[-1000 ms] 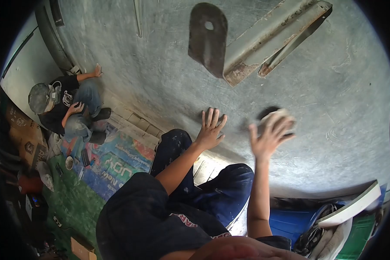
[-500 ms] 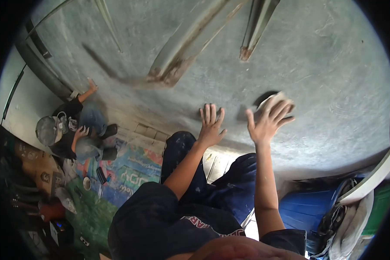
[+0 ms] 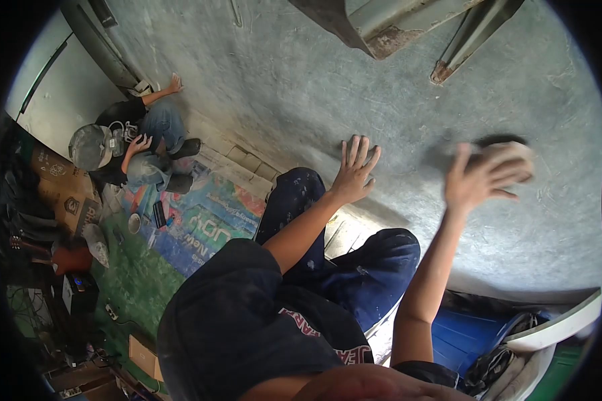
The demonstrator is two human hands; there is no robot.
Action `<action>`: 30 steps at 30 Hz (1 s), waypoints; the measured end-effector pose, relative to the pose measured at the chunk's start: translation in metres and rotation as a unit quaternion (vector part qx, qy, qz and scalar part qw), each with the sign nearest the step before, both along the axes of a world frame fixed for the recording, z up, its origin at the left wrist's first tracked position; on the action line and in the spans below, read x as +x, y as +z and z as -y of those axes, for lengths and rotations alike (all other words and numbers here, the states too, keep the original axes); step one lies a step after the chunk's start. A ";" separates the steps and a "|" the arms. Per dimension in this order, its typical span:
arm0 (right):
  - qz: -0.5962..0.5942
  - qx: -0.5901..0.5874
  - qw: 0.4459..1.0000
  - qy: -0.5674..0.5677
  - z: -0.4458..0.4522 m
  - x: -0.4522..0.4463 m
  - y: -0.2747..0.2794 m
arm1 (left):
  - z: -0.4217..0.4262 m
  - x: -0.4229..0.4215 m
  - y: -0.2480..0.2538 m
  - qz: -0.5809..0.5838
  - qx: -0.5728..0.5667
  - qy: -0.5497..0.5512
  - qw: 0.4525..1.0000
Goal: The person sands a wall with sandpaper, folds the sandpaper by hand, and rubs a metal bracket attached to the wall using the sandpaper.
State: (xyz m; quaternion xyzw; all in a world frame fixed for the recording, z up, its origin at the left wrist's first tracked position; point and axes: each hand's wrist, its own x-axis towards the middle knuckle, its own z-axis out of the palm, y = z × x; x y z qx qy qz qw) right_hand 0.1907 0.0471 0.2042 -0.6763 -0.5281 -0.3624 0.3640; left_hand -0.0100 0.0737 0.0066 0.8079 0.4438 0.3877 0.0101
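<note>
My left hand [image 3: 354, 172] rests on the grey wall [image 3: 394, 87], its fingers spread and holding nothing. Farther right, my right hand [image 3: 478, 179] is blurred by motion against the same wall. Its fingers press a pale, flat pad [image 3: 525, 164] to the surface. The pad's exact kind cannot be made out, and most of it is hidden under the fingers. A dark shadow lies along its upper edge.
A crouching person in a cap [image 3: 90, 147] reaches to the wall at left. Metal brackets [image 3: 471, 47] jut out above my hands. A blue container [image 3: 465, 337] stands at lower right. A printed sheet [image 3: 207, 217] covers part of the floor, with a cup [image 3: 134, 223] nearby.
My right hand has moved right along the wall with the pale pad. The view has shifted; my left hand stays spread on the wall. The other person still reaches to the wall.
</note>
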 end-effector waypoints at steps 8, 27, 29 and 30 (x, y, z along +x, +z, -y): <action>-0.071 -0.070 0.994 -0.038 0.007 0.035 -0.134 | 0.001 -0.008 0.009 -0.048 -0.025 -0.019 0.998; -0.246 0.003 0.969 -0.029 0.006 -0.002 -0.114 | 0.001 -0.001 -0.001 -0.049 -0.018 -0.026 0.998; -0.347 0.081 0.934 -0.028 0.004 -0.007 -0.063 | 0.002 0.005 -0.008 -0.016 0.001 -0.013 1.000; -0.300 0.050 0.953 -0.011 0.005 -0.014 -0.050 | 0.002 0.007 -0.011 -0.011 -0.002 -0.012 1.000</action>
